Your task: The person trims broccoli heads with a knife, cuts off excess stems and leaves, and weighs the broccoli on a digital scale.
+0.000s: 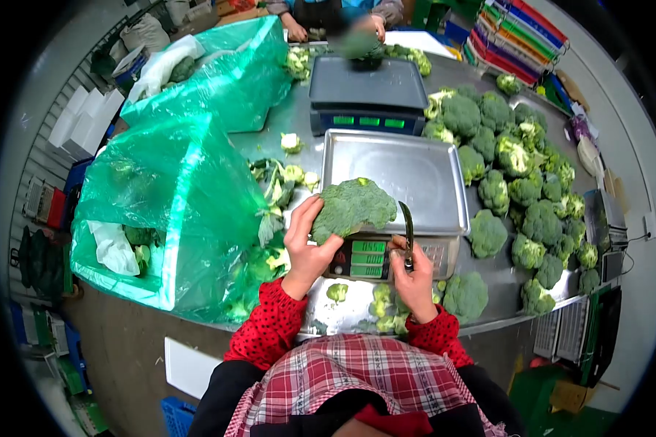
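My left hand (308,244) is closed around a broccoli head (357,207), holding it up over the near edge of the digital scale. In my right hand (413,277) is a knife with a dark curved blade (407,222), its tip pointing up and away from me, just right of the broccoli. Behind them lies the scale's metal tray (393,164) with nothing on it. Green digits glow on the scale display (367,259), partly overlapped by the hands. Small broccoli florets (337,292) are scattered on the metal table close to my body.
Many broccoli heads (525,189) are piled on the right. Green plastic-lined containers (189,211) fill the left, with trimmed stems and leaves (277,182) beside them. A second scale (369,87) stands behind mine; across the table is another person (295,28). Colourful stacked crates (514,40) stand back right.
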